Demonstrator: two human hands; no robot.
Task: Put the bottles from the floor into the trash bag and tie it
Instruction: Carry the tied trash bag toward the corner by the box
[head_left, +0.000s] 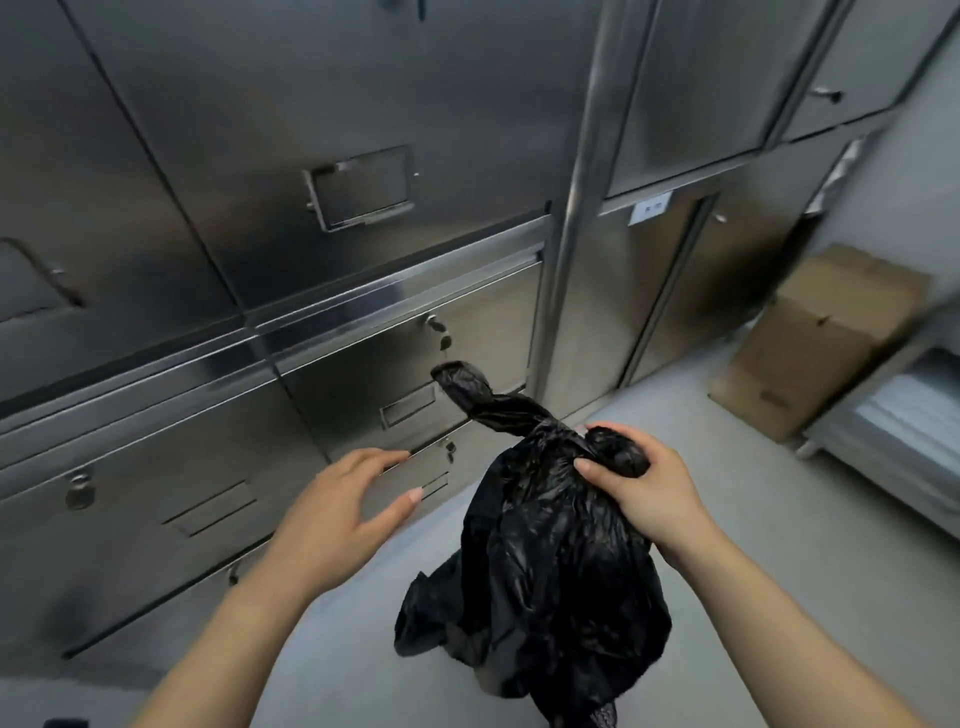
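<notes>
Hanging upright, trash bag (540, 561), right hand (644, 483) gripping neck

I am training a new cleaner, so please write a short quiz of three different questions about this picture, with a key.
1. True or false: the left hand holds the bag.
2. Which hand has its grip on the bag's gathered top? A) left B) right C) both
3. Fill in: the brown thing on the floor at the right, beside the cabinets, is a cardboard ____.

Key:
1. False; it is open and apart from the bag.
2. B; the right hand is shut on the top, and one twisted end sticks up free.
3. box.
</notes>
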